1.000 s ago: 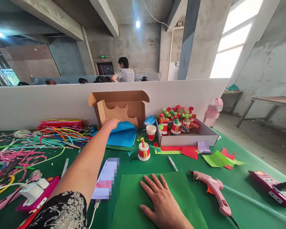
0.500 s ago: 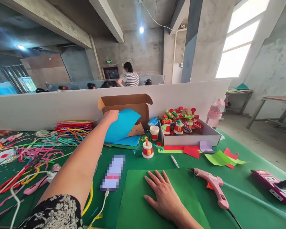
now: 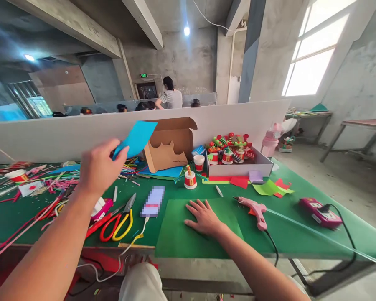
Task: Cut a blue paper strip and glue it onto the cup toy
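My left hand (image 3: 102,167) is raised over the left part of the table, its fingers closed on a piece of blue paper (image 3: 139,136) that sticks up and to the right. My right hand (image 3: 203,217) lies flat with spread fingers on a green sheet of paper (image 3: 172,234) near the table's front edge. Past that sheet, a paper cup figure (image 3: 190,180) with spring arms stands upright. A white pen (image 3: 219,191) and a pink glue gun (image 3: 253,209) lie close to the green sheet.
An open cardboard box (image 3: 184,129) stands behind a jagged brown piece (image 3: 166,154). A white box (image 3: 238,168) holds several cup figures. Scissors (image 3: 125,217), a phone (image 3: 153,200) and a purple power strip (image 3: 321,214) lie about. Pipe cleaners clutter the left. A white partition (image 3: 50,142) runs behind.
My left hand has drawn the blue paper away from the cardboard box, leftward and towards me, uncovering the jagged brown piece. My right hand stays on the green sheet. The view has shifted, showing the front edge.
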`<state>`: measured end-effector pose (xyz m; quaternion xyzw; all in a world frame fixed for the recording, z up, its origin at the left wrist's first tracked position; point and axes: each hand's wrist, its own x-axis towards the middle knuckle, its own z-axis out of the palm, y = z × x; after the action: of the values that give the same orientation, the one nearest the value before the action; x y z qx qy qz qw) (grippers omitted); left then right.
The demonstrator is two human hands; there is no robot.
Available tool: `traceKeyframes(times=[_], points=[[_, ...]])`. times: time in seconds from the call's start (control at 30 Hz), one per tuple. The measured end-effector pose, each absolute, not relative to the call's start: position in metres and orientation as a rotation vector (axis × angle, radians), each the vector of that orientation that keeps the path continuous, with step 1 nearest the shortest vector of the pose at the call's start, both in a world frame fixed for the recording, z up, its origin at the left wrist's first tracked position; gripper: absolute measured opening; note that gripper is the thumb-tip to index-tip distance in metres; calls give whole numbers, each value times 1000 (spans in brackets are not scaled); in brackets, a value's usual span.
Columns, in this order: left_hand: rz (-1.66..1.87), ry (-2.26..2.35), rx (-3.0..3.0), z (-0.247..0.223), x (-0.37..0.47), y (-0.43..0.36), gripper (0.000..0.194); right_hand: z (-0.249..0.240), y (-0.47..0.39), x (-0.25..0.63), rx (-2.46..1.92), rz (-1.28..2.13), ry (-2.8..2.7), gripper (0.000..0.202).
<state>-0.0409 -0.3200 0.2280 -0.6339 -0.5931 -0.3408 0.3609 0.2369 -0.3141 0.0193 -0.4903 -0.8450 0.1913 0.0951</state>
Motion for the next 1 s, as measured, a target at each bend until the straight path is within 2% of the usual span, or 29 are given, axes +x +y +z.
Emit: traceKeyframes(times=[0.13,0.2,0.27,0.37,0.47,0.57,0.63,0.83,1.0], points=[[-907,-1168,-1903,172,14,-387,22,33,-315,264,-1421,801,-1995,70],[-901,-1040,-2009,138,44,-406,17,37,-329,284,-1349,1032,-1616,77],[-875,-963,-2119,102,72,-415,20,37,-353,301,-1280,1310,-1293,82],[-760,-971,-2341,50,110,-417,23,33,-392,318,-1230,1534,-1056,83],[-611,-1080,-2510,12,141,-417,24,26,-415,327,-1254,1561,-939,75],[-540,-1135,-2605,-6,155,-421,22,17,-419,336,-1349,1464,-889,54],[-527,-1179,-2620,-11,153,-424,22,9,-417,339,-1407,1380,-913,47],[-521,-1462,-2524,-17,98,-427,29,5,-413,341,-1456,1252,-967,70],[-584,-1649,-2472,-18,39,-420,47,12,-412,345,-1515,1228,-1010,65]])
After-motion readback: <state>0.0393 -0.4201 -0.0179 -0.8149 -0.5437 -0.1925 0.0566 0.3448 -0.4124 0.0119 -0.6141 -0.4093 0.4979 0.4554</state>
